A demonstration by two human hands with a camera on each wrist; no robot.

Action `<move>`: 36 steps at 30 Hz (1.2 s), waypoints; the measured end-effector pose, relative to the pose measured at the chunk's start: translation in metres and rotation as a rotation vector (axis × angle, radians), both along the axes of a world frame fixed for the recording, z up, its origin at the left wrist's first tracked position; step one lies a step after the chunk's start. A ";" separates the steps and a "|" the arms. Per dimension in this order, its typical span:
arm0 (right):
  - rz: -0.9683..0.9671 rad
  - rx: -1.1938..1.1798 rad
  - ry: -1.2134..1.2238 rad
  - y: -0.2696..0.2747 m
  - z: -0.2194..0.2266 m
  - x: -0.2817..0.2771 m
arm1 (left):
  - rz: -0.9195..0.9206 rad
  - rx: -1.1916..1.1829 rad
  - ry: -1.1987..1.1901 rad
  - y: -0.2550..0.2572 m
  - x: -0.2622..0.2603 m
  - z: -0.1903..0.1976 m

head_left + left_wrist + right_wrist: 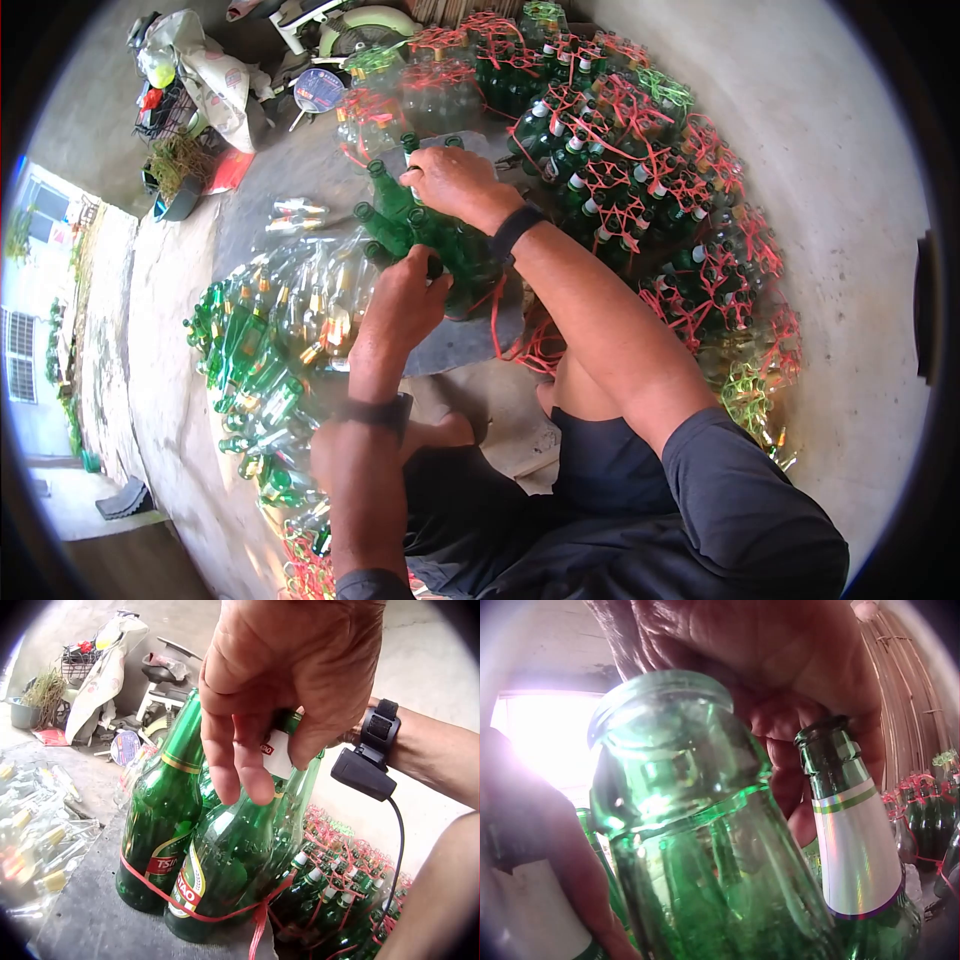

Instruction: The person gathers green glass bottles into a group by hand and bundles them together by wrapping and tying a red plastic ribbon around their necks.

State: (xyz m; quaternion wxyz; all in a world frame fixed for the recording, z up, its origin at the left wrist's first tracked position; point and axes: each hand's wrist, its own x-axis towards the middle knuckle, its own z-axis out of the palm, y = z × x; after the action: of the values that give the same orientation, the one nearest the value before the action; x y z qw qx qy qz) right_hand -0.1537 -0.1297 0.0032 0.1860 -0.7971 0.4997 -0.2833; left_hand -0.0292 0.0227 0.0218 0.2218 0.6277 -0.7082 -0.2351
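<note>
A bundle of upright green beer bottles stands on a dark mat, a red plastic string running round their bodies with a knot and tail at one side. My left hand grips the neck of a near bottle; in its wrist view the fingers and thumb come down round a white neck label. Across the bundle my right hand has its fingers curled at the neck of a white-labelled bottle. A clear green bottle mouth fills the front of the right wrist view, hiding part of those fingers.
Many bottles bundled with red string crowd the right side along the wall. Loose clear and green bottles lie in a heap at left. Loose red string lies near my feet. A fan and a potted plant stand behind.
</note>
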 end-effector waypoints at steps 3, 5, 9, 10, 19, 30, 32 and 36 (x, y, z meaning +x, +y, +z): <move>0.000 -0.001 0.000 -0.001 -0.001 0.000 | 0.011 -0.015 -0.011 -0.001 0.001 -0.005; 0.017 -0.014 -0.011 -0.001 -0.001 -0.001 | 0.020 -0.031 -0.007 0.000 0.000 -0.006; 0.033 -0.055 -0.015 -0.004 -0.004 0.000 | 0.019 -0.013 -0.007 -0.001 0.002 -0.008; 0.039 -0.057 -0.014 -0.003 -0.003 -0.001 | 0.007 -0.018 -0.001 -0.001 0.002 -0.009; 0.050 -0.013 0.008 -0.005 -0.001 -0.004 | -0.002 -0.006 -0.016 0.000 0.001 -0.005; 0.052 -0.047 0.009 -0.008 -0.005 -0.004 | 0.005 -0.009 -0.035 -0.001 0.000 -0.005; 0.056 -0.047 0.006 -0.010 -0.007 -0.003 | 0.009 0.003 -0.026 -0.001 -0.001 -0.005; 0.063 -0.073 -0.001 -0.009 -0.007 -0.004 | 0.013 0.001 -0.033 -0.001 -0.001 -0.005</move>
State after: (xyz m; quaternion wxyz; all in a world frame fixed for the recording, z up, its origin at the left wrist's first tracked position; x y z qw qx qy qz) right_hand -0.1576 -0.1387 -0.0037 0.1658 -0.8185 0.4638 -0.2958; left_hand -0.0303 0.0221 0.0172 0.2113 0.6361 -0.7076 -0.2235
